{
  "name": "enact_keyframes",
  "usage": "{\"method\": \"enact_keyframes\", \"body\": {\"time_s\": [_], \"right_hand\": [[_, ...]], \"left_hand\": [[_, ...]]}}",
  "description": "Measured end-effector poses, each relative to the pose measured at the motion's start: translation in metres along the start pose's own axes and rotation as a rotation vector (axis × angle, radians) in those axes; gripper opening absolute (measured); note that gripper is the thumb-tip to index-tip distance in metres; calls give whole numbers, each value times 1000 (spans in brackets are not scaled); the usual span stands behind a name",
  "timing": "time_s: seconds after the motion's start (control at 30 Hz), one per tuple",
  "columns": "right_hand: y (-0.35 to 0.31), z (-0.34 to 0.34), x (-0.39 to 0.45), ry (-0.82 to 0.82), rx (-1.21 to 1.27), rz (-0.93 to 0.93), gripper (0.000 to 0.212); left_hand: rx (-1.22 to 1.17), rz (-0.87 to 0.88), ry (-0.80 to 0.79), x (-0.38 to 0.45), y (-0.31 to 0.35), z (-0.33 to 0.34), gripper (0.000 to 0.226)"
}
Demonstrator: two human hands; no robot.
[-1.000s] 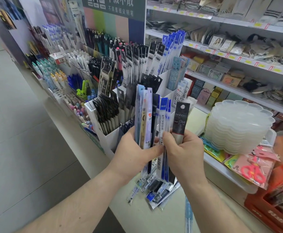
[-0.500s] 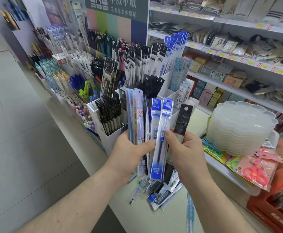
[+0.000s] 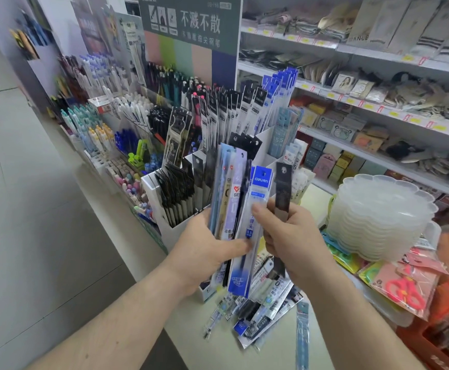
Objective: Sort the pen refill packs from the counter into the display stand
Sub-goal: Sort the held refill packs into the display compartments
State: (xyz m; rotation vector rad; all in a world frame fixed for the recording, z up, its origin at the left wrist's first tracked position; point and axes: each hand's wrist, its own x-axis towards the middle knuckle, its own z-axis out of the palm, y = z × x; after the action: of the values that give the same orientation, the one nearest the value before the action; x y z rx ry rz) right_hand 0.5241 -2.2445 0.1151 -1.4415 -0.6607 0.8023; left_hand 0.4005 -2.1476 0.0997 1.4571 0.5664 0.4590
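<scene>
A white cardboard display stand (image 3: pixel 175 231), divided into angular, open-topped compartments, is seen on the pale, smooth counter (image 3: pixel 191 340), and every place below is given relative to it. Its compartments are filled with long, flat, glossy packs standing upright, mostly black-headed at the front and blue-headed at the rear right. Directly in front of the stand, a fanned bundle of pen refill packs (image 3: pixel 231 198) is gripped upright by the left hand (image 3: pixel 204 249), the thumb being pressed across the front of the bundle and the fingers curled behind it. The packs are narrow plastic sleeves with punched hang holes, in pale blue, lilac and clear film. A blue-and-white refill pack (image 3: pixel 252 231) at the front of the bundle is touched by the thumb of the right hand (image 3: pixel 295 239), while a slim black refill pack (image 3: pixel 282 190) is clamped in that hand's curled fingers, just to the right of the bundle. Below the hands, in front of the stand, a loose heap of refill packs (image 3: pixel 260 311) is spread flat on the counter, overlapping at mixed angles, and one pale blue pack (image 3: pixel 302 332) lies apart at its right. To the right of the stand, a stack of translucent scalloped plastic trays (image 3: pixel 378 212) is seen, ribbed in outline and milky in finish.
</scene>
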Motion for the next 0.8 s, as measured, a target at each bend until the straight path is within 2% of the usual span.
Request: {"method": "enact_keyframes", "body": {"time_s": [0.07, 0.13, 0.23, 0.33, 0.47, 0.6, 0.8], "right_hand": [[-7, -5, 5, -88, -76, 21, 30], [-15, -12, 13, -87, -129, 38, 30], [-29, -27, 32, 138, -35, 14, 26], [-52, -41, 60, 406, 87, -123, 27], [-71, -44, 93, 572, 63, -237, 23], [-78, -39, 121, 621, -45, -310, 26], [-83, -33, 157, 590, -84, -339, 30]], "left_hand": [[14, 5, -17, 1, 4, 1, 43], [30, 14, 23, 4, 6, 1, 38], [19, 14, 158, 12, 7, -1, 26], [-5, 42, 196, 19, 11, -2, 20], [-41, 67, 193, 26, 19, 1, 17], [-78, 70, 202, 32, 24, 5, 19], [-81, 71, 203, 37, 21, 1, 19]]}}
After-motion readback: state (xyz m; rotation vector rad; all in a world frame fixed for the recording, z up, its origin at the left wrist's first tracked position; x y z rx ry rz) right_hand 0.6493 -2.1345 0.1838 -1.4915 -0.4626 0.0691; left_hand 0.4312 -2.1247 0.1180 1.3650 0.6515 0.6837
